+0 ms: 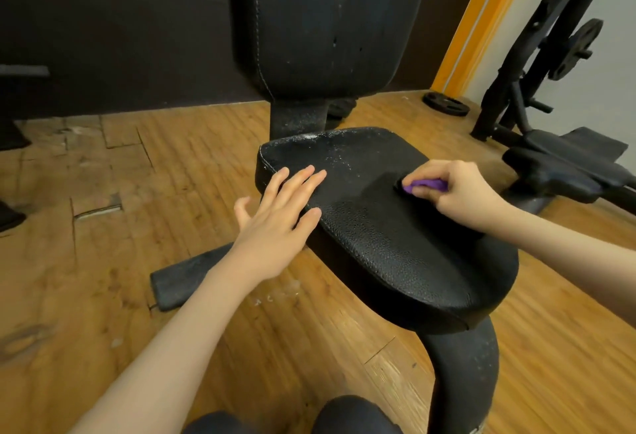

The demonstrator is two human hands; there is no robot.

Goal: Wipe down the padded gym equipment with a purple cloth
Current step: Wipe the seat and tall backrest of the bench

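Purple cloth [426, 185], bunched small, sat pressed against the right side of a black padded seat [385, 234], with only a strip of it showing between the curled fingers of the right hand [457, 189], which gripped it from above. The seat's textured vinyl looked dark and clean near the cloth and toward the near end, while pale dust speckled its far edge. The left hand [278, 217] lay open on the seat's left edge, fingers straight and spread, the thumb hanging out over the floor. Both forearms reached in bare from the bottom of the view. Behind the seat rose an upright black back pad [327, 20] with white stitching down its left side, also dusty, joined to the seat by a dark metal post [296, 117]. A curved black frame tube [464, 371] ran down from under the seat's near end. Worn wooden floor [103, 227] lay all around, with chipped planks at left. At the right stood another black bench [557, 165] and rack, with a weight plate [445, 103] flat on the floor near an orange wall strip [481, 20].
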